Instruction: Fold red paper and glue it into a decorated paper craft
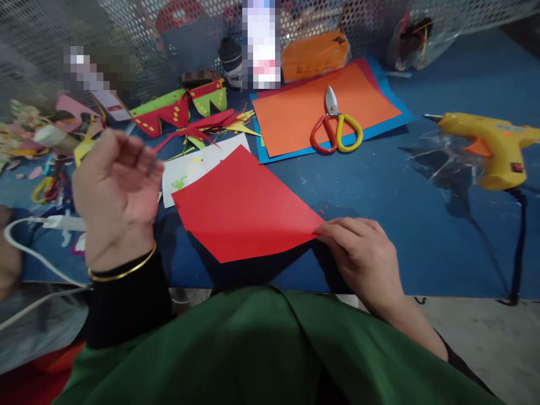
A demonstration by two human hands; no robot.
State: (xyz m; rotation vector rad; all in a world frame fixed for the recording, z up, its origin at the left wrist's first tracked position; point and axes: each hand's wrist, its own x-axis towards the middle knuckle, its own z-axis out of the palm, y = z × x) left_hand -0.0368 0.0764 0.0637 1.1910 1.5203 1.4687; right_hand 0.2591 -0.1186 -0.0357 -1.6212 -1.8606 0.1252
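Observation:
A sheet of red paper point(248, 208) lies partly over a white sheet point(198, 163), its near edge lifted off the blue table. My right hand point(363, 253) pinches its right corner between thumb and fingers. To the left of the paper my left hand point(122, 185) is raised, palm turned up, fingers loosely curled and apart, with nothing in it. Beyond the red paper, scissors point(332, 121) with one red and one yellow handle rest on an orange sheet point(287, 124), which lies on a blue sheet point(264, 153).
A yellow glue gun point(493, 146) stands at the right with its black cord point(520, 242). Red and green paper cut-outs point(164, 115) and thin paper scraps point(198, 132) lie at the back left. A white cable point(42, 253) crosses the left side. A metal mesh point(304, 22) borders the back.

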